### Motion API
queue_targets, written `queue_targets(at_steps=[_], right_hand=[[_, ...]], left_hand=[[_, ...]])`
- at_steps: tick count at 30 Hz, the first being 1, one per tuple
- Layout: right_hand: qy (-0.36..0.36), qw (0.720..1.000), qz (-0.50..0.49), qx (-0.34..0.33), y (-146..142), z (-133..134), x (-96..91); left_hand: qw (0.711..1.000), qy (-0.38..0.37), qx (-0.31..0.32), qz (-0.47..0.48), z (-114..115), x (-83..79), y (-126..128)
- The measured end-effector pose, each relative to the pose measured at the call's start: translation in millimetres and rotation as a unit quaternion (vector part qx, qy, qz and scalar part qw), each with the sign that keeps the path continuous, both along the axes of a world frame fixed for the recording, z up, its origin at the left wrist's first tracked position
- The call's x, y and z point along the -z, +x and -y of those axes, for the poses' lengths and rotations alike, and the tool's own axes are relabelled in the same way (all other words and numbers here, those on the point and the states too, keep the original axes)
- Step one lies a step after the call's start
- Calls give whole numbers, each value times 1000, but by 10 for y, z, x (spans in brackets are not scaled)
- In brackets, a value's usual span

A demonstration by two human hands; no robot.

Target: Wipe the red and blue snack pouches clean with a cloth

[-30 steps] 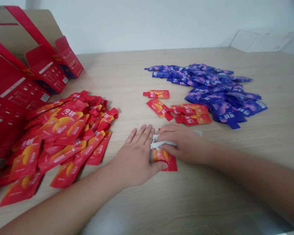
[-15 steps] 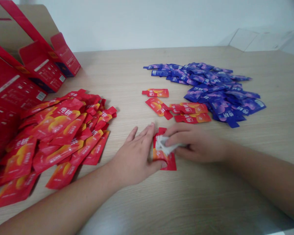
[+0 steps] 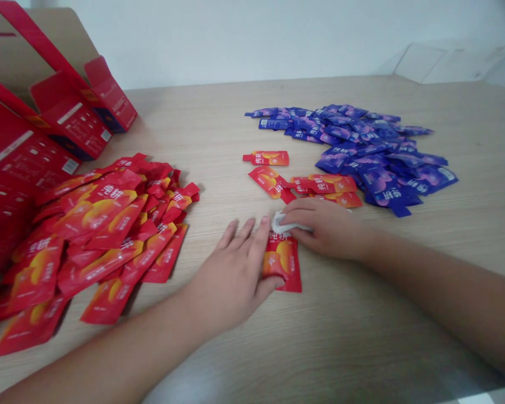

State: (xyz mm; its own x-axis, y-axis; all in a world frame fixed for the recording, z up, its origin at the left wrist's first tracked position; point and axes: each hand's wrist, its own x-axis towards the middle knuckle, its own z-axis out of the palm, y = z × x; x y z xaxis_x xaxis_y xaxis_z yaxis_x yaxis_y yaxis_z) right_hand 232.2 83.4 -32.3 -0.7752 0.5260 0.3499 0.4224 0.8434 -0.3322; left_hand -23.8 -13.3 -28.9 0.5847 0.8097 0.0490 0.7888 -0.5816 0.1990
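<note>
Wood-grain tabletop (image 3: 382, 336) spreads beneath both hands. The right hand's (image 3: 326, 230) curled fingers pinch a white tissue (image 3: 287, 223) against a red sachet (image 3: 283, 264) just below them; the left hand's (image 3: 231, 272) spread fingers lie open beside it, thumb on its edge.

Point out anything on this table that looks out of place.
A few red sachets lie apart from the main red pile, right beside the blue sachets, so they look stray.
</note>
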Motion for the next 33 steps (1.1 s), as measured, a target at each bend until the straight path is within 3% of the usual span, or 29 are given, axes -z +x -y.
queue_targets(at_steps=[2, 5, 7, 13, 16, 21, 27, 30, 33], right_hand=[[39, 996, -64, 57, 30, -36, 36], [58, 980, -146, 125, 61, -51, 47], [59, 974, -169, 142, 73, -45, 37], [67, 970, -199, 126, 79, -9, 0], [68, 972, -194, 116, 72, 4, -11], [70, 972, -193, 115, 66, 14, -10], [65, 977, -176, 99, 72, 15, 10], [55, 978, -175, 98, 75, 16, 22], [37, 981, -170, 88, 72, 31, 15]], left_hand=[[998, 22, 61, 1, 46, -31, 21], [988, -3, 152, 18, 82, -99, 60], [991, -10, 131, 15, 86, -124, 87], [993, 50, -59, -94, 56, -124, 35], [988, 64, -102, -92, 27, -152, -60], [993, 36, -101, 48, -44, -108, -95], [999, 33, -42, 5, -63, -96, -77], [999, -18, 35, 18, -36, -165, -131], [995, -76, 60, 0, -2, -203, -157]])
